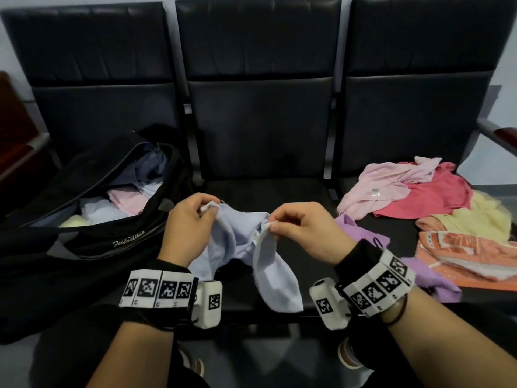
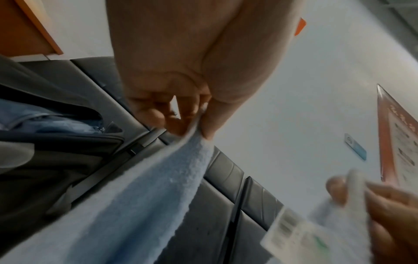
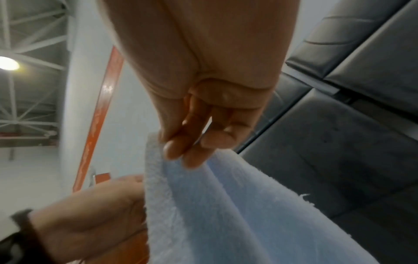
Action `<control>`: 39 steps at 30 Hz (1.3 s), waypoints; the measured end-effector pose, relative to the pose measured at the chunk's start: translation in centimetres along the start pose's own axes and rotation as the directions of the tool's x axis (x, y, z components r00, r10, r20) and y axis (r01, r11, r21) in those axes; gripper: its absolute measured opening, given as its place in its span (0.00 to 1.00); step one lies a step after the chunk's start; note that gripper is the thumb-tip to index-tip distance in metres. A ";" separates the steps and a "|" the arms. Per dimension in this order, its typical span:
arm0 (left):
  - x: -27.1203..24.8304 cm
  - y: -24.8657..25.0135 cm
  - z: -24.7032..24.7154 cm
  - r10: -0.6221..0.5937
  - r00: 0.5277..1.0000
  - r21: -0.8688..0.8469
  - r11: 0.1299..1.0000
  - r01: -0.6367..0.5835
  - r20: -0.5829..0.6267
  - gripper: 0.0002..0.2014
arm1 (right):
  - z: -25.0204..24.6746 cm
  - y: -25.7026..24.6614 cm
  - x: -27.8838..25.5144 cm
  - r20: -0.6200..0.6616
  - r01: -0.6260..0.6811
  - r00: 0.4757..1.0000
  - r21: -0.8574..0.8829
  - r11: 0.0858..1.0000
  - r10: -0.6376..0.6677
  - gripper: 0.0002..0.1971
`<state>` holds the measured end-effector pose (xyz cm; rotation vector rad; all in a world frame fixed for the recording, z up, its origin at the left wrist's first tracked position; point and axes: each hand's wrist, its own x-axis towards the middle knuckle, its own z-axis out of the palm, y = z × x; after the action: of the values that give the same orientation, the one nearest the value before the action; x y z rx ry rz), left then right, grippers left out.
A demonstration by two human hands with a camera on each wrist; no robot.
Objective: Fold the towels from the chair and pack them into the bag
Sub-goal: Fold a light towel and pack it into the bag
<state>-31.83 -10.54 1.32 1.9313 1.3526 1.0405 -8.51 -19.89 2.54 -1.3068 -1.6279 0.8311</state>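
Observation:
A light blue towel (image 1: 240, 247) hangs crumpled between my hands above the middle black seat (image 1: 279, 191). My left hand (image 1: 187, 219) pinches one corner of it between thumb and fingers. My right hand (image 1: 296, 225) pinches another edge, beside a white label. The left wrist view shows the blue towel (image 2: 158, 187) running down from the pinch of my left hand (image 2: 194, 128). In the right wrist view my right hand (image 3: 181, 150) grips the towel (image 3: 226, 214). The black bag (image 1: 92, 219) lies open on the left seat with several folded towels inside.
On the right seat lies a loose heap: a pale pink towel (image 1: 386, 189), a dark pink one (image 1: 436, 194), a yellow one (image 1: 475, 219), an orange patterned one (image 1: 470, 253) and a purple one (image 1: 363, 233). A metal armrest (image 1: 498, 135) stands far right.

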 end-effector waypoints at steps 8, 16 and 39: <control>-1.8 2.4 0.0 0.078 0.996 -0.166 0.984 -0.068 0.053 0.08 | 3.2 -2.5 0.9 -0.047 0.201 0.977 -0.105 0.974 -0.207 0.01; -2.8 3.3 -0.1 0.087 0.982 -0.379 0.925 -0.019 0.165 0.09 | 4.1 -2.0 1.2 -0.103 0.172 0.978 -0.113 0.979 -0.184 0.01; -3.1 3.8 -1.0 0.151 0.982 -0.284 0.942 -0.178 -0.114 0.15 | 2.9 2.0 0.0 0.120 0.006 0.993 -0.180 0.984 0.016 0.03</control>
<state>-31.33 -14.75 4.07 1.8137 1.0252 1.3431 -10.40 -19.42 -0.41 -1.4091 -1.8317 0.7940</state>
